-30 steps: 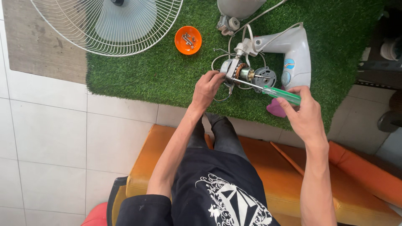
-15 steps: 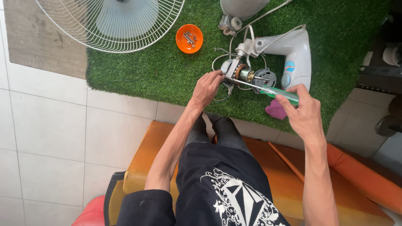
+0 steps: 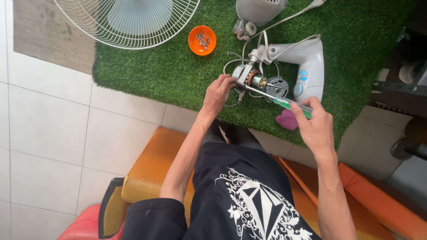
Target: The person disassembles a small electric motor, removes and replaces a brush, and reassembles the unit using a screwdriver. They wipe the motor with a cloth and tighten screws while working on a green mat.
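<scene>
Left hand (image 3: 219,92) grips the metal fan motor (image 3: 249,78) on bristly green turf (image 3: 178,71); right hand (image 3: 313,126), at four o'clock, clasps a translucent green-handled screwdriver (image 3: 284,103).

Exposed grey fan motor with copper windings (image 3: 253,81) lies on green artificial turf, wires attached. Green-handled screwdriver (image 3: 284,103) angled, tip at motor.

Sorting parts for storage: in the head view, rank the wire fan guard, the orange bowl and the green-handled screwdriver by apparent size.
1. wire fan guard, largest though cut off at the top edge.
2. green-handled screwdriver, long but thin.
3. orange bowl, smallest.
</scene>
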